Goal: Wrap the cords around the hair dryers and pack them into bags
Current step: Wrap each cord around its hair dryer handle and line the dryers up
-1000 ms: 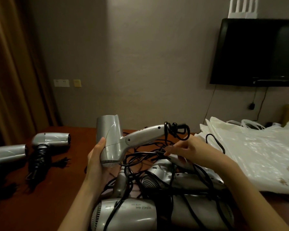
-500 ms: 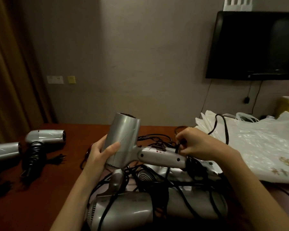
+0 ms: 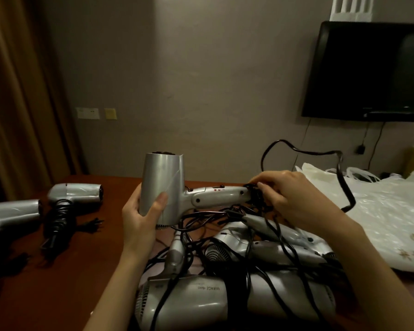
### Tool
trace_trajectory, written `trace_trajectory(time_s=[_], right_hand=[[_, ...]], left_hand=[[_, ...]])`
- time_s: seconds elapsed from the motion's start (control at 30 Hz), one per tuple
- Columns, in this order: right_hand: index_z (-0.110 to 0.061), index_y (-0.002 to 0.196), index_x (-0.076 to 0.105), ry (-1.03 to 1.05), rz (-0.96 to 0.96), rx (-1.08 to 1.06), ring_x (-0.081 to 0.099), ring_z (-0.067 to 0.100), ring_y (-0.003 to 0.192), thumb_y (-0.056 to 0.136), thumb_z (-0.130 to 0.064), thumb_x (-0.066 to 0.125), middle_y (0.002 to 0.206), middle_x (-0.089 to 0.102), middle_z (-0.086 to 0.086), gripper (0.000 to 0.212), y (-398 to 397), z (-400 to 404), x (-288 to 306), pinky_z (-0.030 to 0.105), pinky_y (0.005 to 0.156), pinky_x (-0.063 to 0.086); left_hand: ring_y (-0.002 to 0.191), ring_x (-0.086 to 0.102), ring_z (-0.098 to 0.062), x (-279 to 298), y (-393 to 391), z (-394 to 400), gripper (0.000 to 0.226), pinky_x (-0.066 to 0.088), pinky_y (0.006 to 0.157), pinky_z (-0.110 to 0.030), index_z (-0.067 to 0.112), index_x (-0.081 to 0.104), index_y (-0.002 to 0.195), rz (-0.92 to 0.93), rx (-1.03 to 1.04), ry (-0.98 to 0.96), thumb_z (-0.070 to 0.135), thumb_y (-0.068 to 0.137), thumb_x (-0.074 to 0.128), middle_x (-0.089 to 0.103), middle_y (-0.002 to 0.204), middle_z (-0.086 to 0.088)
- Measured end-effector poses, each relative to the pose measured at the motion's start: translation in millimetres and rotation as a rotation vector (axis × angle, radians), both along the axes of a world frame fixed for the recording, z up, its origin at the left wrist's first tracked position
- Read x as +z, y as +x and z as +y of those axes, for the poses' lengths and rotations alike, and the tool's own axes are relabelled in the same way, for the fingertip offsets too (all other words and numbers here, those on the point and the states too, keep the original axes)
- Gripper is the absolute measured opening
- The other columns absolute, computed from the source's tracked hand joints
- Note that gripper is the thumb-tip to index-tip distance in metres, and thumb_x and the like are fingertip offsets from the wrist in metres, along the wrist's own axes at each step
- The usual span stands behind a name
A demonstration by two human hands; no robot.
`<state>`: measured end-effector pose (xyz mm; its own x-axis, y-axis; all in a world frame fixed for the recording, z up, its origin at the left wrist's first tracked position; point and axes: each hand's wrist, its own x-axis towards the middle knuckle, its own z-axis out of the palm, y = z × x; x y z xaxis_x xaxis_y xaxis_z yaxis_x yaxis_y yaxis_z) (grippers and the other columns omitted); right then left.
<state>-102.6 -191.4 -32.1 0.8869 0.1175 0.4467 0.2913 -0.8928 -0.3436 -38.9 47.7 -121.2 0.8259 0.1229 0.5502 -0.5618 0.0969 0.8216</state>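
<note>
The left hand (image 3: 141, 217) grips the barrel of a silver plastic hair dryer (image 3: 163, 187), fingers and thumb curled round its body; the dryer is held above the dark red-brown wooden surface (image 3: 65, 266) with its nozzle pointing up and its handle extending level to the right. The right hand (image 3: 289, 199) is at the end of that handle, fingers curled and pinching the black power cord (image 3: 339, 163) where it is bunched against the handle end. From there the cord rises in a loose loop, runs right, and drops onto a pile of translucent white plastic bags (image 3: 380, 211) lying on the right side of the surface. Directly below the hands lies a heap of further silver hair dryers (image 3: 225, 299), tangled with loose black cords; the exact count in the heap cannot be told. At the left of the surface, well apart from the heap, lie two silver hair dryers with cords coiled round their handles: one nearer the middle (image 3: 74, 194), one at the frame's left edge (image 3: 12, 211). A black flat-screen television (image 3: 368, 70) is mounted on the grey wall (image 3: 201, 80) at upper right. Brown curtains (image 3: 14, 91) hang at left.
</note>
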Motion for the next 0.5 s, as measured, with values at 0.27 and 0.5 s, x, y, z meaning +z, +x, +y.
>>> trace_trajectory(time_s=[0.27,0.5], right_hand=[[-0.02,0.088,0.064,0.357,0.286,0.005,0.06,0.01,0.06,0.102,-0.019,0.043,0.064,0.063,-0.001,0.025,-0.6,-3.4,3.2,0.021,0.06,0.052],[-0.036,0.122,0.056,0.612,0.634,0.283,0.06,0.016,0.063,0.101,-0.016,0.041,0.072,0.062,0.004,0.033,-5.9,-21.6,2.8,0.027,0.056,0.055]], left_hand=[[0.085,0.066,0.002,-1.9,1.3,-1.6,0.045,0.051,0.064,-0.011,0.034,0.059,0.108,-0.017,0.056,-0.084,0.056,0.068,0.061,0.069,0.092,0.023],[0.08,0.065,0.003,-2.2,2.8,0.0,0.047,0.049,0.062,-0.009,0.033,0.063,0.103,0.045,0.091,-0.186,0.061,0.065,0.059,0.068,0.098,0.004]])
